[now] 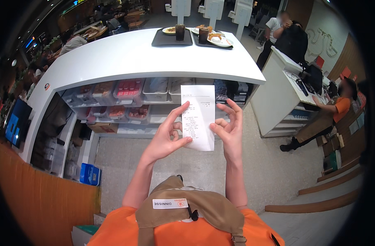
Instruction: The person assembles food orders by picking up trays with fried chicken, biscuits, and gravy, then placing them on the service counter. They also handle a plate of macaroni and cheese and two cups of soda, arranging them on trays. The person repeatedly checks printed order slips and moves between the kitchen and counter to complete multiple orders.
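The long white surface [126,57] spans the upper frame, carrying two black trays [158,39] at top centre. Mid-frame, my left hand [166,139] pinches a printed receipt [198,107]; my right hand's [231,137] thumb touches its edge, though I can't tell whether those fingers clasp. Dark drinks [180,33] top the trays.
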`<control>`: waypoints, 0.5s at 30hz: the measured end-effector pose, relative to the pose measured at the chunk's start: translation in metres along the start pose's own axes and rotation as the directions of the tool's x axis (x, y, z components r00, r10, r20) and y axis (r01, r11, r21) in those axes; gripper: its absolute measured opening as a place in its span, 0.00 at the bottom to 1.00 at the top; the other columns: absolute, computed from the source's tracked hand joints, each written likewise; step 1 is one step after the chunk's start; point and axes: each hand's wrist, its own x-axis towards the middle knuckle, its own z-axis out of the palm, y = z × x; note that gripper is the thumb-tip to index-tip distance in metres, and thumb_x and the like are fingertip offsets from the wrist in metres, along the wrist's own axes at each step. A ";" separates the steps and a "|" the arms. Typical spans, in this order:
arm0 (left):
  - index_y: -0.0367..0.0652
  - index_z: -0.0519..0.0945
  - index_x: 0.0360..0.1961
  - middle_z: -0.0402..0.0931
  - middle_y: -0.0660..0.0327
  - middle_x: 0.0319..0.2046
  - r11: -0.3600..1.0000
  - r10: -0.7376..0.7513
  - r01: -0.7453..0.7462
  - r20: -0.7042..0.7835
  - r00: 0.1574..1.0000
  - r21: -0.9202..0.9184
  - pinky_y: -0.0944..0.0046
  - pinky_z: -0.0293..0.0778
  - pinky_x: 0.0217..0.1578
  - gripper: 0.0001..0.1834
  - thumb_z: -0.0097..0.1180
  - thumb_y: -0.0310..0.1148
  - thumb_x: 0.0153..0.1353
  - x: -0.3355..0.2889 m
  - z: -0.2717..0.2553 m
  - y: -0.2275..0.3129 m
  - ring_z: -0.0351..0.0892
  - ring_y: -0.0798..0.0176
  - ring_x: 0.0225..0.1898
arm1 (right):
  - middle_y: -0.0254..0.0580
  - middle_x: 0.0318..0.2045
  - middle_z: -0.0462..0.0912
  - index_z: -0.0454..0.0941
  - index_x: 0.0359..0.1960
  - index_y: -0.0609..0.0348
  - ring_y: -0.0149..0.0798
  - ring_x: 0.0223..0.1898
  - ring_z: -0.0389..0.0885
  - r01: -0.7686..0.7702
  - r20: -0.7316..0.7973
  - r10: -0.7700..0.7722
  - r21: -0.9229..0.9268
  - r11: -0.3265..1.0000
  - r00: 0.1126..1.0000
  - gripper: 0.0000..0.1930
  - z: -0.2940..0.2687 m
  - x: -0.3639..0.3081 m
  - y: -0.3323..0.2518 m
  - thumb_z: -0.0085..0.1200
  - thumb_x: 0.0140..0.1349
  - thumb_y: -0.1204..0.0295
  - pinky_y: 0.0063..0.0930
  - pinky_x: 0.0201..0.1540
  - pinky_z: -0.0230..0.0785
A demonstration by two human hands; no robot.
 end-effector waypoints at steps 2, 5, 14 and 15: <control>0.46 0.58 0.68 0.59 0.56 0.64 0.999 -0.048 0.048 0.001 0.999 0.005 0.79 0.61 0.22 0.45 0.60 0.17 0.46 0.059 -0.006 -0.024 0.76 0.75 0.39 | 0.51 0.55 0.63 0.54 0.63 0.59 0.33 0.38 0.80 -0.037 -0.030 0.038 0.027 0.999 0.999 0.37 -0.020 0.056 0.022 0.56 0.50 0.87 0.22 0.35 0.77; 0.46 0.58 0.68 0.60 0.56 0.63 0.998 -0.060 0.060 0.024 0.998 -0.010 0.79 0.62 0.22 0.45 0.60 0.17 0.46 0.143 -0.006 -0.046 0.74 0.76 0.35 | 0.50 0.54 0.63 0.54 0.63 0.60 0.32 0.36 0.80 -0.101 -0.066 0.101 0.001 0.995 0.993 0.37 -0.054 0.126 0.036 0.56 0.49 0.87 0.21 0.33 0.76; 0.46 0.60 0.66 0.64 0.56 0.60 0.967 -0.071 0.097 -0.121 0.990 0.233 0.70 0.76 0.38 0.44 0.64 0.24 0.46 0.359 0.025 -0.158 0.70 0.61 0.49 | 0.49 0.53 0.65 0.57 0.61 0.60 0.28 0.35 0.79 -0.141 -0.015 0.142 -0.242 0.960 0.990 0.35 -0.156 0.349 0.127 0.53 0.48 0.88 0.17 0.32 0.73; 0.46 0.61 0.66 0.64 0.55 0.59 0.942 -0.079 0.119 -0.137 0.987 0.314 0.66 0.74 0.44 0.44 0.65 0.25 0.46 0.374 0.031 -0.173 0.69 0.57 0.52 | 0.49 0.52 0.66 0.57 0.60 0.61 0.28 0.35 0.79 -0.176 0.009 0.185 -0.268 0.947 0.983 0.35 -0.170 0.367 0.137 0.53 0.48 0.88 0.17 0.33 0.73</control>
